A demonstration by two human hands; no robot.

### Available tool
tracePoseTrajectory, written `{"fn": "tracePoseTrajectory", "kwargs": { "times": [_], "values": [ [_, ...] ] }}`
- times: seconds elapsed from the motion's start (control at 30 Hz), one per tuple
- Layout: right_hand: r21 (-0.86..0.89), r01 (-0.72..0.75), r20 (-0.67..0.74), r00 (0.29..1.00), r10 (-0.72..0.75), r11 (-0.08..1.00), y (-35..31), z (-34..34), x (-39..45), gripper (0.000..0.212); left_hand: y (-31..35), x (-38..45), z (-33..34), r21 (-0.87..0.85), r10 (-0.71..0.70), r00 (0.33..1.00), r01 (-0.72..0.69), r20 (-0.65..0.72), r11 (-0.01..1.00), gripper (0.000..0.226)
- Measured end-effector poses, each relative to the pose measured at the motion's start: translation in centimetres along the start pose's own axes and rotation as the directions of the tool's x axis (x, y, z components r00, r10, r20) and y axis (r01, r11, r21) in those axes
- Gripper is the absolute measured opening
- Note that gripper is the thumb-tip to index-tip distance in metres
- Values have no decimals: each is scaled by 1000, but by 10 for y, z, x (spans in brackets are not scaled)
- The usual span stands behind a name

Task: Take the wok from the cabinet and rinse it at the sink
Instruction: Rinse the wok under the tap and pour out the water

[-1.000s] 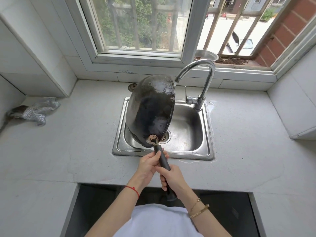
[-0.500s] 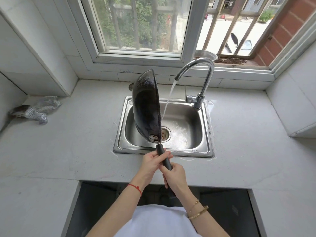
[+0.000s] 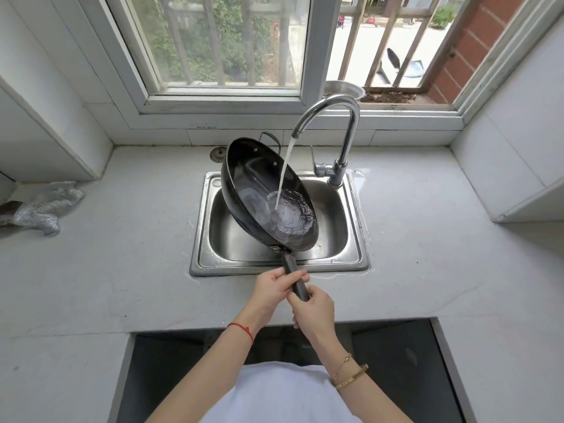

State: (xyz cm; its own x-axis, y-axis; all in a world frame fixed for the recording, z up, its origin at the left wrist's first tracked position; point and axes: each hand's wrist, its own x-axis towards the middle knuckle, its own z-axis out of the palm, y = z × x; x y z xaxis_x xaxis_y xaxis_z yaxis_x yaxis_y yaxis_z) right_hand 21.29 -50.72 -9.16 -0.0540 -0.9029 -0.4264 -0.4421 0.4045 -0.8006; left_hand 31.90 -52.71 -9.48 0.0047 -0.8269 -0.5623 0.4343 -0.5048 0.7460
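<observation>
**Wok under the running tap, both hands on the handle**

Head view: the wok (image 3: pixel 268 196) hangs over the sink (image 3: pixel 351 257), tilted with its open side up and toward the right, its far rim near the back edge of the basin. Water from the curved tap (image 3: pixel 345 123) falls in a thin stream onto the lower inside of the bowl, where a shallow pool foams. The left hand (image 3: pixel 274 288) has its fingers curled round the upper part of the dark handle (image 3: pixel 294 276), and the right hand (image 3: pixel 314 309) wraps the handle's end just behind it; both grips look firm, fingers pressed together round the shaft. A crumpled grey cloth (image 3: pixel 45 209) lies on the counter (image 3: pixel 122 270) well to the left, and a small round strainer (image 3: pixel 217 154) sits behind the sink.

The step in hand appears to be rinsing the inside. To do it well, the bowl should likely be rolled slowly by turning the handle with both wrists, so the stream sweeps the whole inner wall rather than one spot. Keeping the low rim above the basin lets the pooled water spill into the sink and not onto the counter. The wet handle could slip, so the two-handed hold is worth keeping.
</observation>
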Motion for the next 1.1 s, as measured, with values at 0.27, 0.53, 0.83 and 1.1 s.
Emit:
{"fn": "tracePoseTrajectory", "kwargs": {
  "times": [0.27, 0.53, 0.83, 1.1],
  "values": [
    [339, -412, 482, 848, 221, 846, -24, -5, 7, 18, 7, -8, -20, -37, -56, 989, 62, 137, 997, 27],
    [138, -158, 334, 937, 104, 978, -9, 7, 0, 16, -5, -4, -14, -3, -69, 996, 69, -52, 998, 26],
    [92, -127, 322, 943, 91, 988, 1, 5, -4, 16, -16, -4, -18, -5, -52, 995, 52, -85, 999, 17],
    [19, -37, 251, 968, 31, 999, -6, 9, -8, 18, -6, -9, -19, -102, -34, 999, 35, 13, 994, 13]
  ]
}}
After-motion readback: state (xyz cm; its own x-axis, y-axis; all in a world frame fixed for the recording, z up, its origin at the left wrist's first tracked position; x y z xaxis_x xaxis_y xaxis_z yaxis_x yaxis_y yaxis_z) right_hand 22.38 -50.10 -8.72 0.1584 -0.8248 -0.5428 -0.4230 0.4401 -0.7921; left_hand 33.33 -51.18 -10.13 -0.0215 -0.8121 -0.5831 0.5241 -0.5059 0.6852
